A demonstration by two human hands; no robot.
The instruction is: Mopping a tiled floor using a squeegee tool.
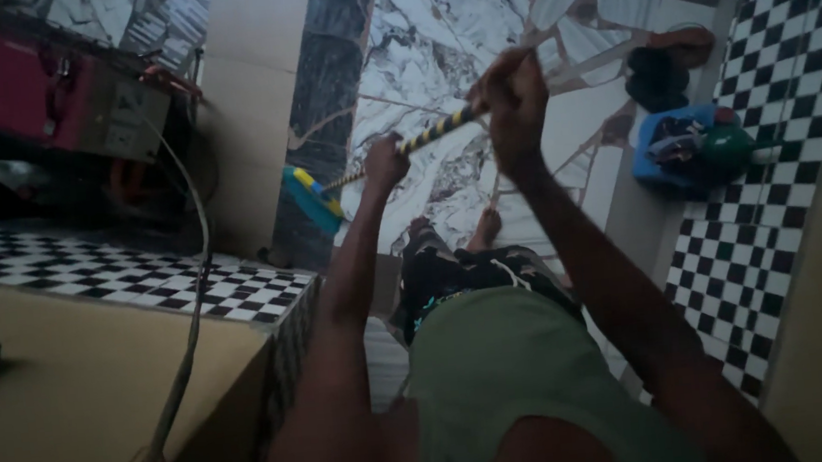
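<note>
Both my hands grip a long stick striped yellow and black [436, 130]. My left hand [385, 161] holds it lower down, and my right hand [511, 101] holds it near the top end. The stick runs down to a blue and yellow brush head [310, 194] resting on the marbled white and grey floor [433, 38], close to a dark wall strip. My bare feet [484, 224] stand on that floor below my hands. I wear a green top and patterned dark shorts.
A blue tub [689, 146] of dark items and a green bottle sits right by a black-and-white checkered surface [783, 125]. Shoes lie above it. A checkered ledge [134, 278], a cable [197, 282] and a red box [16, 88] are at left.
</note>
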